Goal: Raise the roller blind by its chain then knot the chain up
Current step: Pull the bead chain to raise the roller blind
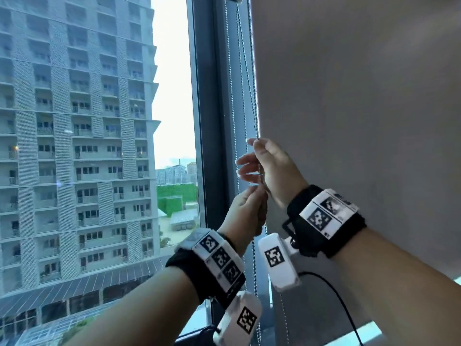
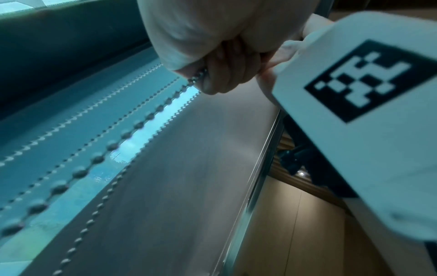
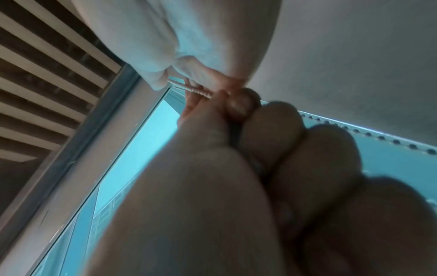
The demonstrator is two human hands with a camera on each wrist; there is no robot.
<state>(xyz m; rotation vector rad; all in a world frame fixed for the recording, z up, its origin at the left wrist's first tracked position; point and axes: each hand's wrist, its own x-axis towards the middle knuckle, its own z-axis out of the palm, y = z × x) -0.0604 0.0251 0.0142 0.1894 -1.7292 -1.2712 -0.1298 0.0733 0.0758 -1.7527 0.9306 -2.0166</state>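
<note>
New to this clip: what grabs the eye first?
Both hands on the bead chain at centre frame: the right hand pinches it higher up, the left hand grips it just below. Right of them, the grey roller blind fills the window; left, a tall apartment block shows through the glass.

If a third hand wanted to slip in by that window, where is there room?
Room lies left of the window frame, in front of the glass, and across the blind fabric above the right hand. It is crowded along the blind's edge: the left hand and right hand both grip the chain, close together.
</note>
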